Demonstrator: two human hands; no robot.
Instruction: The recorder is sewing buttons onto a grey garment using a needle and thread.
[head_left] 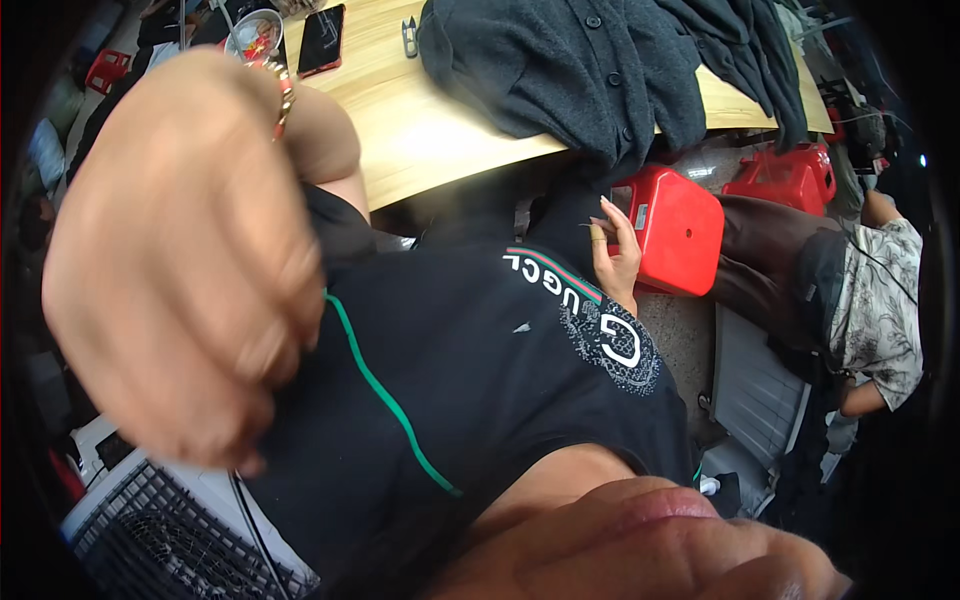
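My left hand (190, 270) is raised close in front of me on the left, large and blurred. Its fingers are curled in, and whatever they may hold is hidden. A beaded red and gold bracelet (285, 105) circles that wrist. Low on the right, beside a red plastic stool (682, 232), my right hand (617, 255) has its fingers stretched and apart. A yellowish band (598, 234) shows on one digit, and a thin line near the fingertips is too small to name. Over the table edge hangs a dark grey buttoned cardigan (560, 75).
On the wooden table (420, 140) lie thread snips (409, 37), a phone (322, 40) and a bowl (256, 36) of colourful bits. Another person (880, 290) sits at right, near a second red stool (785, 178) and a grey plastic crate (755, 390). A black basket (170, 530) stands lower left.
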